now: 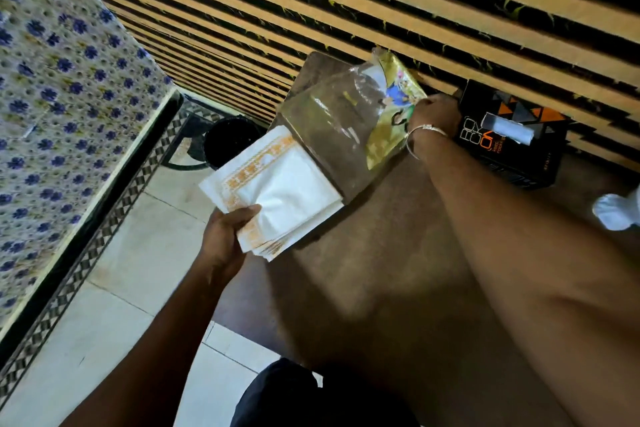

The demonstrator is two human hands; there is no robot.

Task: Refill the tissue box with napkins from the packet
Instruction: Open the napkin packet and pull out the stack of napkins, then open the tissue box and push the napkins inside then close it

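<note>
My left hand [227, 234] grips a stack of white napkins [277, 189] with orange borders, held over the left edge of the brown table [381, 270]. The napkins are outside the packet. My right hand [434, 113], with a silver bangle on the wrist, pinches the clear and gold plastic packet [349, 114] at its printed end; the packet looks empty and is lifted off the table. Right of that hand stands the black and orange tissue box [512, 139], with a white tissue [509, 130] poking from its top slot.
A striped tan and black wall panel [346, 3] runs behind the table. A black bin [230, 140] stands on the tiled floor to the left. A bed with blue-flowered cloth [62, 107] fills the far left. A white object [616, 211] lies at the right edge.
</note>
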